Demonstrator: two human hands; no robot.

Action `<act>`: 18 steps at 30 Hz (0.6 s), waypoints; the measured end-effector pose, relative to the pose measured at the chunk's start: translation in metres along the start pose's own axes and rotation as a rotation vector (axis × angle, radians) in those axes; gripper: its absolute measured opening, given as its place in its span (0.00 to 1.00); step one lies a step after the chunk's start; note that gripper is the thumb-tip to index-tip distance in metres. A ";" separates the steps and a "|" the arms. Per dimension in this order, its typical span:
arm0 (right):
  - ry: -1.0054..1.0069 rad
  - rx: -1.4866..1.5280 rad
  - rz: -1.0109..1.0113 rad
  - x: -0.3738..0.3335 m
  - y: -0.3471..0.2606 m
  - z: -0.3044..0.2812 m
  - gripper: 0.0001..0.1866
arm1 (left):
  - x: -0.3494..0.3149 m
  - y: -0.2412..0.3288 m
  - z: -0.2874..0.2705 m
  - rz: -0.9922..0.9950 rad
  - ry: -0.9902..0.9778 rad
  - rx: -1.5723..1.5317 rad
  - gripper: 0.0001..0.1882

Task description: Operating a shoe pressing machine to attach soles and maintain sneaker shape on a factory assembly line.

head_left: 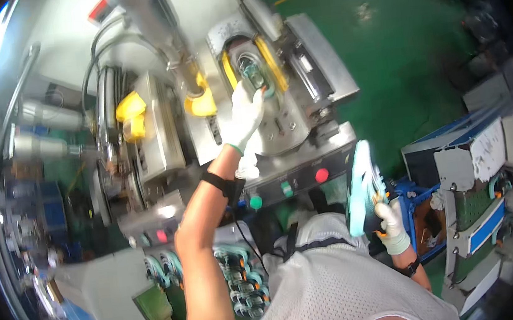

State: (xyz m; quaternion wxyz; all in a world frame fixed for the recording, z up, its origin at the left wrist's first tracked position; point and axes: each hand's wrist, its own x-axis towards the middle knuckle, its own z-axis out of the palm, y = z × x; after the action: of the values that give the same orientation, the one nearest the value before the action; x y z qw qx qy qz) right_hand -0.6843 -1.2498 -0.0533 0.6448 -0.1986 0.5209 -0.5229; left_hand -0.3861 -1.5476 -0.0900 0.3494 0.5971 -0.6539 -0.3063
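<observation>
My left hand (246, 117), in a white glove, reaches into the metal press (279, 139). Its fingertips are apart, at the near end of a teal and dark shoe (252, 73) lying in the recess between two yellow pads. Whether they grip it is hard to make out. Low on the right, my right hand (392, 224), also gloved, is closed on a second shoe (360, 193). That shoe stands on end, its light teal sole turned left, smeared by motion.
Red (322, 175) and green buttons line the press front. Left stands a second station with yellow pads (131, 114). Several shoes (244, 280) sit on a rack by my left arm. At right are a blue bin (422, 214) and a shelved cart (483, 230).
</observation>
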 end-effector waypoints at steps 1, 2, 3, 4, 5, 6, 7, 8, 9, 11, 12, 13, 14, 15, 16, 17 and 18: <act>-0.054 0.030 0.055 0.000 0.002 -0.005 0.32 | -0.018 0.006 -0.007 -0.085 0.045 0.046 0.33; -0.054 0.038 0.034 -0.002 0.005 -0.011 0.31 | -0.038 0.011 -0.021 -0.128 -0.018 -0.012 0.33; -0.061 0.047 -0.005 -0.001 0.007 -0.016 0.30 | -0.065 0.015 -0.043 -0.096 -0.097 -0.002 0.33; -0.081 0.015 -0.026 0.000 0.008 -0.020 0.30 | -0.096 0.021 -0.062 -0.105 -0.118 -0.036 0.31; -0.089 0.015 -0.019 0.002 0.009 -0.023 0.30 | -0.127 0.027 -0.079 -0.051 -0.125 -0.079 0.29; -0.081 0.031 0.003 0.004 0.009 -0.025 0.29 | -0.150 0.031 -0.102 -0.191 -0.236 -0.178 0.28; -0.108 0.056 0.025 0.007 0.007 -0.026 0.28 | -0.174 0.034 -0.125 -0.271 -0.313 -0.286 0.27; -0.152 0.037 -0.011 0.011 0.005 -0.025 0.28 | -0.200 0.039 -0.148 -0.345 -0.376 -0.410 0.26; -0.217 0.011 -0.003 0.015 0.001 -0.023 0.30 | -0.222 0.045 -0.171 -0.381 -0.408 -0.298 0.26; -0.240 0.000 0.057 0.023 -0.010 -0.018 0.31 | -0.259 0.064 -0.216 -0.434 -0.468 -0.118 0.24; -0.237 -0.016 0.045 0.028 -0.014 -0.014 0.30 | -0.274 0.075 -0.238 -0.367 -0.478 -0.026 0.23; -0.359 0.028 0.099 0.031 -0.020 -0.012 0.27 | -0.287 0.089 -0.260 -0.358 -0.501 0.083 0.21; -0.370 -0.059 0.112 0.035 -0.025 -0.010 0.24 | -0.297 0.101 -0.282 -0.240 -0.496 0.220 0.21; -0.409 -0.061 0.082 0.038 -0.029 -0.007 0.22 | -0.307 0.115 -0.304 -0.142 -0.494 0.354 0.21; -0.390 -0.074 0.105 0.041 -0.032 -0.005 0.20 | -0.315 0.131 -0.325 -0.234 -0.437 0.347 0.21; -0.417 -0.091 0.100 0.044 -0.034 -0.002 0.21 | -0.324 0.145 -0.340 -0.237 -0.373 0.268 0.21; -0.434 -0.098 0.086 0.046 -0.035 0.002 0.20 | -0.332 0.149 -0.346 -0.279 -0.266 0.325 0.22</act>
State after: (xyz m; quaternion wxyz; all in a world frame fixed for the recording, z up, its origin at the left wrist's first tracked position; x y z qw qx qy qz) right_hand -0.7032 -1.3043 -0.0458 0.7532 -0.3149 0.4027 -0.4140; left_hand -0.1720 -1.1965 0.1979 0.1144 0.6842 -0.6461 -0.3183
